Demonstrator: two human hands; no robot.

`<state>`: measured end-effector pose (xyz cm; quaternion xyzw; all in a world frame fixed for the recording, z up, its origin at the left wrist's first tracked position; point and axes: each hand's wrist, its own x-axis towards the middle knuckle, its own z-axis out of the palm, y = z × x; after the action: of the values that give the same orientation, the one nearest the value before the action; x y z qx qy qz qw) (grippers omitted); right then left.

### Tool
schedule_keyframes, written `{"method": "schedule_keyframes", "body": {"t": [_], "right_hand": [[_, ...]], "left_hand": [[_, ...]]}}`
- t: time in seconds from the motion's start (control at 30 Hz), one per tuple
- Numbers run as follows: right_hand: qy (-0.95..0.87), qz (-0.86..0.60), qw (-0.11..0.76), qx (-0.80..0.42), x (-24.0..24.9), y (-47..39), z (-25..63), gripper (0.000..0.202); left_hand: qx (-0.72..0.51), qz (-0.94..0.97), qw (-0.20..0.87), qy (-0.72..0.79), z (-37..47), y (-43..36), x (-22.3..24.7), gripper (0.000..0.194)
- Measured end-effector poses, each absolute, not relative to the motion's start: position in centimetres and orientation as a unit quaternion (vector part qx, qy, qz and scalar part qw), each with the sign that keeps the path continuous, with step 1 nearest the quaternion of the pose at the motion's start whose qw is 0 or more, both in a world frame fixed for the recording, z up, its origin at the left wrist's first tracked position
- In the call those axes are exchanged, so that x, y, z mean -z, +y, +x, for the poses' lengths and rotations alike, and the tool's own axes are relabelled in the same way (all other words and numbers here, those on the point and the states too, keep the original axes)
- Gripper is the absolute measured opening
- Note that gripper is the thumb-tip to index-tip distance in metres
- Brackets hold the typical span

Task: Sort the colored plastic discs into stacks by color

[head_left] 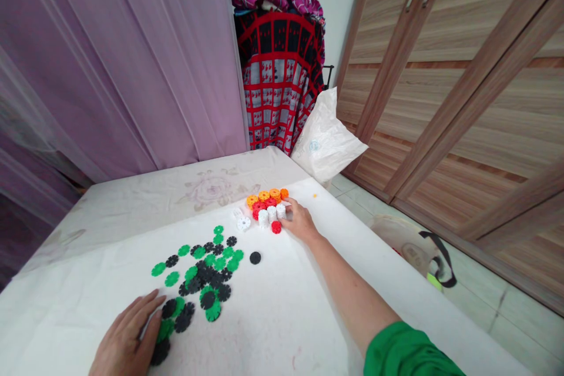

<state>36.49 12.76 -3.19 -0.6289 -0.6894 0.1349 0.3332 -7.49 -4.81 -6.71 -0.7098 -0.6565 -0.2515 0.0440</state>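
Observation:
My left hand [130, 335] rests at the near left, fingers a little apart, beside green discs [165, 329] and black discs [184, 317] of a loose, spread pile. My right hand [299, 220] reaches to the stacks further back; its fingertips touch the right side of the rightmost white stack [281, 211], thumb and finger around it. More white stacks [263, 218] stand to its left, with red stacks [258, 209] and orange stacks [264, 195] behind. A red disc [276, 227] lies in front. Loose white discs [243, 223] lie left of the stacks, and a lone black disc [255, 258] nearer me.
A white cloth covers the table [282, 317]. A white plastic bag [328, 141] stands at the far right corner, before a cloth-draped object [277, 70]. Curtains [132, 59] hang at the left; a wooden wardrobe [476, 100] and a bag on the floor [409, 244] are right.

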Motion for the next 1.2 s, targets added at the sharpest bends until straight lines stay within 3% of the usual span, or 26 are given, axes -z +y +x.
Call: {"method": "schedule_keyframes", "body": {"t": [0.6,1.2], "right_hand": [[-0.711,-0.642,0.267,-0.1,2.43,12.62,36.16,0.058],[-0.677,-0.674,0.283,-0.087,2.76,12.62,36.33,0.055]], "left_hand": [[0.251,-0.706,0.029,-0.662,-7.36,-4.89,6.43,0.047],[0.251,-0.706,0.042,-0.66,-7.24,-5.03,6.24,0.049]]}}
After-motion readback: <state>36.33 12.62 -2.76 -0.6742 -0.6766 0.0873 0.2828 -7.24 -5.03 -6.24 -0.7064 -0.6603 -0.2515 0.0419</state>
